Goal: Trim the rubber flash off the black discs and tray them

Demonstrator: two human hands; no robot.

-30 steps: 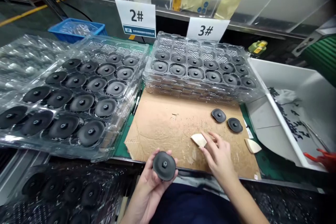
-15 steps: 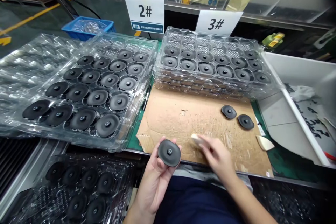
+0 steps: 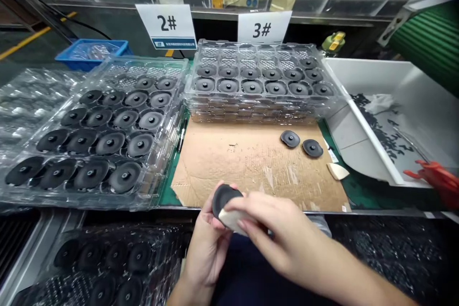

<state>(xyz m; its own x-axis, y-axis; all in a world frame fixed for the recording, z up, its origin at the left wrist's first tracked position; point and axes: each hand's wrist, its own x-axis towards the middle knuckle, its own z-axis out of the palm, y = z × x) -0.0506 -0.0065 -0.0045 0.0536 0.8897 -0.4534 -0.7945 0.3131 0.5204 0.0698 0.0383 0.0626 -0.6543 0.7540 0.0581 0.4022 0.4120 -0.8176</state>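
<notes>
A rounded, black, rubbery-looking disc (image 3: pixel 221 196), gripped in the left hand (image 3: pixel 211 244) near the brown cardboard sheet (image 3: pixel 215 153), meets a cream, foam-like wedge (image 3: pixel 231 220) just brought off that sheet, pinched in the right hand (image 3: pixel 279 229), apparently joining both hands' work

**Materials and Surface Finishes**

Matt and smooth, plastic- or rubber-like, in the held black disc (image 3: pixel 221 197); dull and foam-like in the pale wedge (image 3: pixel 231 220). Rough, fibrous and scuffed in the cardboard sheet (image 3: pixel 215 162). Clear, glossy moulded plastic in the left tray (image 3: pixel 162 153) and the tray stack (image 3: pixel 258 104). Smooth plastic in the white bin (image 3: pixel 412 76) and the blue tub (image 3: pixel 124 49). Flat white paper in the numbered signs (image 3: pixel 165 31). Dull metal and red, plastic-looking handles in the tool (image 3: pixel 435 177).
</notes>
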